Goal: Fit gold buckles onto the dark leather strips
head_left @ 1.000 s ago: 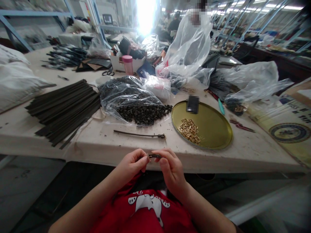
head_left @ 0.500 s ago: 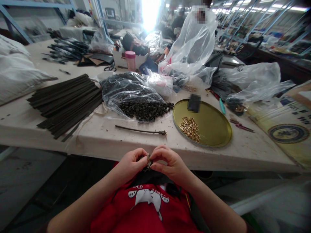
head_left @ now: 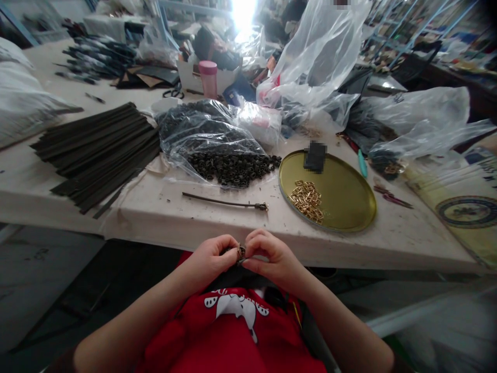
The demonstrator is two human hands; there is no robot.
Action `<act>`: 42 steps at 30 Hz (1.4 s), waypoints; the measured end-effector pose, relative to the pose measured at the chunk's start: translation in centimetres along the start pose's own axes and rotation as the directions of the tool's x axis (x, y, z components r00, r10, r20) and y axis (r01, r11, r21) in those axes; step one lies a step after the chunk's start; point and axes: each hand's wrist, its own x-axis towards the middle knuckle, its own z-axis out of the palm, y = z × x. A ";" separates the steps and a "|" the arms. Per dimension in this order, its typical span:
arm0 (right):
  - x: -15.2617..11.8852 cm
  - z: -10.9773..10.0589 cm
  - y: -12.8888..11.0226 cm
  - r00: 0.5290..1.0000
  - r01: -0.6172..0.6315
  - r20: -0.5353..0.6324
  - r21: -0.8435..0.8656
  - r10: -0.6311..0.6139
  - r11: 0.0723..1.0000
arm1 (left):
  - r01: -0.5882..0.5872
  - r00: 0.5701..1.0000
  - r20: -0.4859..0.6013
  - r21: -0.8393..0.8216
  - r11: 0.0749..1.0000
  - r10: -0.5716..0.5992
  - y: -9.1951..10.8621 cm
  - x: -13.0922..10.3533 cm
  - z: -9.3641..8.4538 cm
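Just past the table's front edge, my left hand (head_left: 218, 255) and my right hand (head_left: 269, 256) meet over my lap. Between their fingertips is a small dark strap piece with a gold buckle (head_left: 241, 252); the fingers cover much of it. The left thumb and fingers pinch it, while the right fingertips close on its other side. On the table ahead lies a thin dark strap (head_left: 221, 201) with a gold buckle at its right end. A round gold-coloured tray (head_left: 349, 202) to the right holds a heap of small gold buckles (head_left: 306, 199).
Dark flat strips (head_left: 101, 150) are fanned out at the left. A clear plastic bag (head_left: 209, 134) spills small black loops (head_left: 236, 170) at the centre. Farther back stand a pink jar (head_left: 208, 79) and scissors (head_left: 173, 92). Red-handled snips (head_left: 392, 197) lie right of the tray.
The view has tipped slightly downward, so the table items sit higher. My hands stay together, with the fingertips shifted a little around the strap piece.
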 end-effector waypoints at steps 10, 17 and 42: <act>0.3 0.6 1.6 0.943 -0.275 -0.097 0.315 0.319 0.908 | -0.043 0.999 -0.014 0.211 0.976 0.047 -0.2 0.4 0.4; 0.0 0.8 1.9 0.963 -0.058 -0.269 -0.118 0.025 0.991 | -0.133 0.990 0.008 0.344 0.930 0.139 -0.1 0.2 0.8; -0.4 0.6 1.3 0.948 -0.092 -0.304 0.012 0.091 0.996 | -0.149 0.987 -0.025 0.212 0.966 0.158 -0.6 -0.6 0.4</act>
